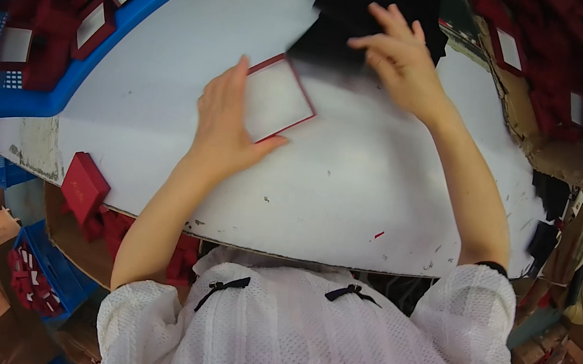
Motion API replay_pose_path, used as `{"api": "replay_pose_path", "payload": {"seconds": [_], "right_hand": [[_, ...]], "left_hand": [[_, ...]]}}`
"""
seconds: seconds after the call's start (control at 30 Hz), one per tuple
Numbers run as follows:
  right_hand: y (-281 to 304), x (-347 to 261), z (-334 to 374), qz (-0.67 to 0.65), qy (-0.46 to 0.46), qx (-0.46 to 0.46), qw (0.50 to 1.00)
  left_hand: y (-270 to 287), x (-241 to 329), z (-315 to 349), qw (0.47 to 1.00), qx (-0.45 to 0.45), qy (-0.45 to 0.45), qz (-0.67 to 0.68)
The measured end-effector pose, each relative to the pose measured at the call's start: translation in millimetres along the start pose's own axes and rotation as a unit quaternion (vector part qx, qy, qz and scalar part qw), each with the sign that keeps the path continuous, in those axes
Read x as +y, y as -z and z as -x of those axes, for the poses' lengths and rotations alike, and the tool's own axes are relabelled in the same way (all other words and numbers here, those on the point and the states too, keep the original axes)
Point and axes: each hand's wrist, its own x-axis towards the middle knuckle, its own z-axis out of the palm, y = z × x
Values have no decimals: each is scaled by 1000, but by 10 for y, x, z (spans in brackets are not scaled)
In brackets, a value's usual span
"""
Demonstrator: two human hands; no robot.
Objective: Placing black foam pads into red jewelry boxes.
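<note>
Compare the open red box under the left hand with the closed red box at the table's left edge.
The open red square box with white lining lies flat mid-table, its pale inside facing up; the closed red box shows only plain red outside. The open one is pressed by the left hand; the closed one is touched by nothing. The open one sits fully on the white table; the closed one overhangs its edge. Both are red.
</note>
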Motion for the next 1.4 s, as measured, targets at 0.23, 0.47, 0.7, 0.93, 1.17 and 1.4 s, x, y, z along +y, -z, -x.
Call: {"api": "replay_pose_path", "payload": {"seconds": [0.23,0.47,0.7,0.93,1.17,1.4], "right_hand": [[141,-22,51,-25,6,-180,983],[-243,-763,422,120,329,-13,937],[142,-196,322,-56,181,55,980],[1109,2005,795,464,-250,125,841],[800,186,795,-150,-133,403,893],[-239,-424,698,-484,-317,91,811]], "left_hand": [[216,-153,558,994,44,84,-47],[-194,136,281,996,83,-12,41],[-165,145,373,993,-42,-108,34],[196,351,334,977,-193,-92,14],[57,207,486,978,-151,-134,43],[-72,125,392,967,-145,-182,105]]}}
